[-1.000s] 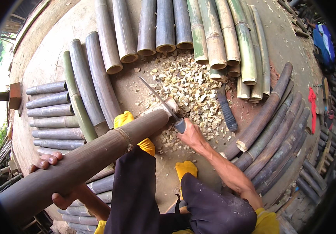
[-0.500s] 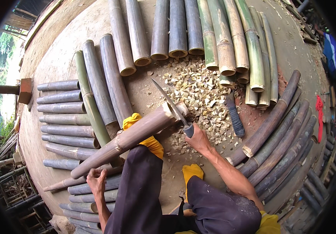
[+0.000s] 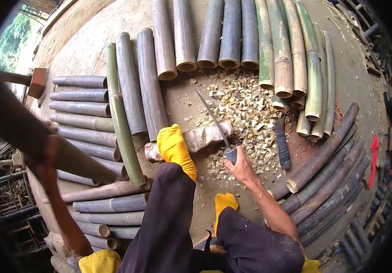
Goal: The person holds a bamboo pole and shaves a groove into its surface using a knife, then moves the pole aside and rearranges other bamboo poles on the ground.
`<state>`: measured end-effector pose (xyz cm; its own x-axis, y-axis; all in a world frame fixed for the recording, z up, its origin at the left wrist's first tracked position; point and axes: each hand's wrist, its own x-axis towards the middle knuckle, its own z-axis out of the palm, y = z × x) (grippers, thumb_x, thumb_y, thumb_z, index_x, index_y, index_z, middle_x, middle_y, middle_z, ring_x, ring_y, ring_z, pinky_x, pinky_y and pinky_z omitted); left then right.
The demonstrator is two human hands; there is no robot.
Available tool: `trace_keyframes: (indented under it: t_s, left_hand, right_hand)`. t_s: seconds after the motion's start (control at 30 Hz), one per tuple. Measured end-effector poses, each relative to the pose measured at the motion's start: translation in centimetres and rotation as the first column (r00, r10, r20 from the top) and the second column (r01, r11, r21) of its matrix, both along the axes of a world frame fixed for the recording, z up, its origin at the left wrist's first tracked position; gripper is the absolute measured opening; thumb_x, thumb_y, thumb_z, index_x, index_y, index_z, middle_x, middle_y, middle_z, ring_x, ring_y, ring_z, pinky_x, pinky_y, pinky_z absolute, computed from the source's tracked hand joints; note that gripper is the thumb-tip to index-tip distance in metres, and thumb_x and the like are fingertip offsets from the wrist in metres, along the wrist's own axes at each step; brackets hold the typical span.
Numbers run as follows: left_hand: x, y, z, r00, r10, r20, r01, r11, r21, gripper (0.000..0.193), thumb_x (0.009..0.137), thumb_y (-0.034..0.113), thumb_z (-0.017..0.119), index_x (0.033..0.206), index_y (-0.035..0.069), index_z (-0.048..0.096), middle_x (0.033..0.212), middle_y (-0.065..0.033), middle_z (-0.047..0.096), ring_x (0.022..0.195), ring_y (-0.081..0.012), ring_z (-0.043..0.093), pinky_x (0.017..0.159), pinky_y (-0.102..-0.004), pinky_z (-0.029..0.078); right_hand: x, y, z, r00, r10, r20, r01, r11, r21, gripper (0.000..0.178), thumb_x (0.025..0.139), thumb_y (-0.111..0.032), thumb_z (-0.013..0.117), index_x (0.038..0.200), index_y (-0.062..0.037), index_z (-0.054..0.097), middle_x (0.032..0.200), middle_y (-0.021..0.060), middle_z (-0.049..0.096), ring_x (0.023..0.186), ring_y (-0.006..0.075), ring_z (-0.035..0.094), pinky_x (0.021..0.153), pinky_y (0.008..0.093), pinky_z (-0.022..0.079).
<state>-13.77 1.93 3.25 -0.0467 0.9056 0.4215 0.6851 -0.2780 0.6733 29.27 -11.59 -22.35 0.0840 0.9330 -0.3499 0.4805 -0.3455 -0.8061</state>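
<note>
My left hand (image 3: 45, 157) grips a dark bamboo pole (image 3: 13, 118) lifted at the far left, its near part large and blurred against the camera. In my right hand (image 3: 243, 170) is a machete (image 3: 215, 119), its grey handle enclosed by my fingers and its narrow blade pointing up and left. The blade passes over a short, pale, notched log (image 3: 200, 138) lying on the ground. My yellow-covered foot (image 3: 176, 148) presses on that log. Chopped bamboo chips (image 3: 246, 111) are heaped behind and right of it.
A second tool with a dark wrapped handle (image 3: 282, 148) lies right of the chips. Bamboo poles lie in groups at left (image 3: 82, 109), back (image 3: 230, 36) and right (image 3: 325, 150). A green pole (image 3: 120, 113) stretches toward my knee. A red cloth (image 3: 373, 154) is at far right.
The bamboo pole has left the log and swung up to the far left, now in my left hand, which was lower beside its near end. The machete stays above the log.
</note>
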Motion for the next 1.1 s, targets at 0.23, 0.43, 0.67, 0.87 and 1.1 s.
trace_keyframes:
  t_s: [0.23,0.43,0.67,0.87,1.1]
  left_hand:
    - [4.7,0.7,9.0,0.667,-0.158,0.728,0.165,0.984,0.063,0.055,0.089,0.034,0.048,0.122,-0.01,0.043,0.11,-0.0226,0.054,0.107,-0.0302,0.053,0.101,-0.0407,0.037]
    - [11.0,1.8,3.1,0.538,0.037,0.842,-0.116,0.993,0.031,0.057,0.086,0.036,0.052,0.116,-0.012,0.047,0.103,-0.0235,0.056,0.098,-0.0322,0.056,0.094,-0.0431,0.043]
    - [15.0,-0.4,-3.3,0.59,0.026,0.807,-0.114,0.992,0.051,0.053,0.085,0.034,0.051,0.116,-0.009,0.045,0.11,-0.0204,0.051,0.103,-0.0318,0.053,0.096,-0.0474,0.043]
    - [16.5,-2.8,-2.5,0.568,-0.149,0.809,-0.018,0.981,0.194,0.059,0.083,0.03,0.051,0.129,-0.002,0.033,0.108,-0.0189,0.048,0.104,-0.0303,0.05,0.098,-0.0487,0.04]
    - [19.6,-2.4,-1.9,0.608,-0.177,0.774,0.035,0.98,0.197,0.06,0.081,0.031,0.052,0.127,-0.005,0.035,0.115,-0.0212,0.048,0.107,-0.0316,0.049,0.097,-0.0495,0.038]
  right_hand:
    - [-1.7,-1.3,1.6,0.992,-0.076,-0.103,0.079,0.996,0.032,0.035,0.082,-0.025,0.064,0.102,-0.0015,0.047,0.079,0.0171,0.064,0.071,0.0304,0.066,0.061,0.0395,0.052]
    - [-1.1,-2.7,0.8,0.986,-0.111,-0.121,0.113,0.994,0.007,0.043,0.086,-0.029,0.062,0.113,-0.0017,0.043,0.087,0.02,0.064,0.081,0.0369,0.065,0.066,0.0438,0.051]
    - [0.2,-2.4,1.5,0.996,-0.055,-0.063,0.06,0.995,0.076,0.047,0.087,-0.028,0.061,0.117,0.0008,0.039,0.083,0.0251,0.062,0.076,0.0398,0.065,0.062,0.0442,0.052]
    - [-1.9,-0.1,7.8,0.994,-0.103,0.046,0.05,0.768,0.639,0.048,0.084,-0.021,0.066,0.114,0.006,0.039,0.078,0.0229,0.062,0.067,0.0334,0.067,0.057,0.0377,0.055]
    - [-1.2,0.6,2.9,0.993,0.022,-0.116,-0.017,0.999,0.05,0.039,0.085,-0.024,0.065,0.102,0.0007,0.039,0.075,0.0227,0.062,0.061,0.0329,0.066,0.051,0.0405,0.053]
